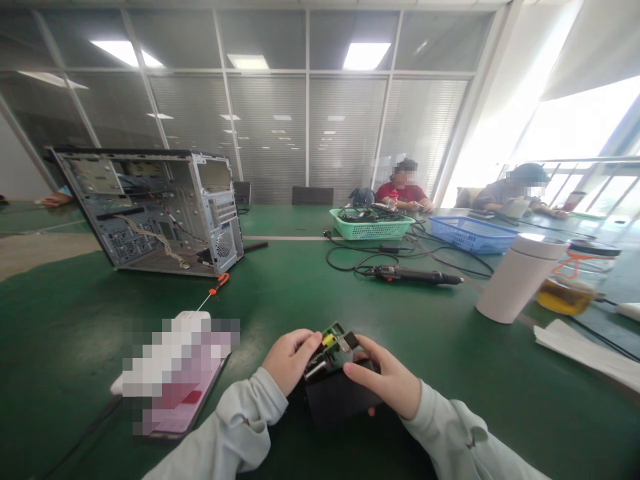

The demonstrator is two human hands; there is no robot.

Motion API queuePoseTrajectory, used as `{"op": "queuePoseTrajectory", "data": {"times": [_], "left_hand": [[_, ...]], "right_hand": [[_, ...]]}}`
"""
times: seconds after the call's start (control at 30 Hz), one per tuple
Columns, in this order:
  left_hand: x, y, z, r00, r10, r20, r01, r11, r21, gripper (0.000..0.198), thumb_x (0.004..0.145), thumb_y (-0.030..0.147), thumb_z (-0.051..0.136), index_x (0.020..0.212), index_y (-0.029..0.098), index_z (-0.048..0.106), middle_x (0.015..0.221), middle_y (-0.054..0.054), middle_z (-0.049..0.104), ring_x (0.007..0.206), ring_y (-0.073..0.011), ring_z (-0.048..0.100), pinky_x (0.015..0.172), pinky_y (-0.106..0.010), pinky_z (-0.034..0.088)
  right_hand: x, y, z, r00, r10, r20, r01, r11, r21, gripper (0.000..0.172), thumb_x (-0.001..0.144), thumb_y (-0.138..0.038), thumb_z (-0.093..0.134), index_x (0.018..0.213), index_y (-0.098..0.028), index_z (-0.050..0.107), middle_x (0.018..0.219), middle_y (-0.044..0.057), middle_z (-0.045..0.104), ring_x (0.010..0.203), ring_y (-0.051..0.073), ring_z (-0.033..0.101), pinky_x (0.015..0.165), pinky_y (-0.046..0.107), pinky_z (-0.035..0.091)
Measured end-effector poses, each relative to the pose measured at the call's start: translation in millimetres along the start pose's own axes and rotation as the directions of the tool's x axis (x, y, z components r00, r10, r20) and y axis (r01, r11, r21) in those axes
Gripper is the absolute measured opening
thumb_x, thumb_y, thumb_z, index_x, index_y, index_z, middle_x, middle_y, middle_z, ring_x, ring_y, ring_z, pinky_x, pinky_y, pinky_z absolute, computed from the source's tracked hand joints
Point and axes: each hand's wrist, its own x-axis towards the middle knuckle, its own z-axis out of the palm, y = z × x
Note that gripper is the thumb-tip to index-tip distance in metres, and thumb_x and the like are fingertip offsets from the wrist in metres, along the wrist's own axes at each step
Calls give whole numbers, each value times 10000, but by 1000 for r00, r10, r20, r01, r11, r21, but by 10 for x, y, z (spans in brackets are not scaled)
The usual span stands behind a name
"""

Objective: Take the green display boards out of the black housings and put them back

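Observation:
Both my hands hold a small green circuit board (334, 347) with a yellow part and black connectors, low in the middle of the view. My left hand (290, 359) grips its left edge with curled fingers. My right hand (387, 379) closes on its right side, the thumb lying along the near edge. The board rests over a dark box-like object (340, 403) on the green table (310, 293).
An open computer case (155, 210) stands at the back left, an orange-handled screwdriver (216, 287) before it. An electric screwdriver (417, 275) with cables, a green basket (370, 227), a blue basket (473, 235), a white cup (517, 277) and papers (585, 350) lie right. Two people sit at the far side.

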Motion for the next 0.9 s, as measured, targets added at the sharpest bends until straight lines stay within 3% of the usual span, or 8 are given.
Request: {"op": "queuePoseTrajectory", "data": {"times": [0.13, 0.23, 0.3, 0.4, 0.53, 0.67, 0.9], "left_hand": [[99, -130, -40, 958, -237, -164, 184, 940, -287, 405, 736, 474, 398, 571, 163, 598, 558, -25, 595, 609, -182, 535, 585, -266, 398], [146, -203, -52, 923, -374, -90, 301, 848, -437, 413, 695, 496, 417, 589, 146, 611, 552, -38, 602, 516, -170, 524, 476, -262, 388], [154, -225, -43, 926, -375, -41, 308, 815, -492, 400, 694, 473, 425, 630, 135, 630, 596, -46, 623, 520, -166, 536, 442, -249, 386], [150, -236, -15, 926, -375, -51, 294, 798, -526, 375, 702, 443, 438, 617, 135, 634, 563, -34, 615, 510, -157, 540, 437, -240, 403], [146, -263, 9, 929, -370, -31, 301, 799, -521, 428, 710, 476, 435, 623, 116, 649, 506, -38, 606, 486, -152, 548, 449, -237, 409], [150, -277, 2, 931, -363, -27, 296, 799, -523, 483, 702, 506, 437, 699, 85, 675, 515, -55, 624, 494, -154, 555, 440, -230, 396], [141, -236, -10, 930, -367, -33, 292, 787, -543, 506, 677, 537, 469, 742, 79, 675, 618, -78, 665, 499, -153, 564, 450, -239, 401]], "right_hand": [[4, -30, -18, 998, 66, 8, -66, 998, 7, 711, 646, -573, 631, 1156, -134, 400, 663, -14, 509, 383, 112, 522, 289, 143, 397], [16, -58, -34, 992, 115, 52, -120, 987, 103, 712, 636, -603, 610, 1091, -74, 468, 628, 39, 564, 379, 135, 546, 280, 117, 354], [30, -80, -49, 979, 176, 103, -198, 943, 268, 689, 670, -607, 568, 1057, -41, 503, 608, 73, 580, 401, 151, 560, 289, 126, 363], [46, -125, -77, 931, 324, 165, -362, 778, 514, 587, 859, -552, 330, 1059, -39, 533, 568, 76, 573, 433, 153, 572, 335, 150, 401], [41, -156, -96, 896, 377, 236, -432, 612, 662, 685, 941, -511, 74, 999, -49, 577, 525, 58, 547, 469, 157, 580, 417, 184, 449], [17, -128, -73, 900, 309, 309, -435, 562, 704, 779, 905, -605, 26, 881, -80, 601, 560, 59, 557, 509, 158, 592, 471, 198, 467], [-3, -125, -47, 899, 178, 399, -422, 590, 689, 792, 890, -617, -13, 791, -94, 573, 698, 104, 608, 619, 171, 620, 549, 217, 483]]}}
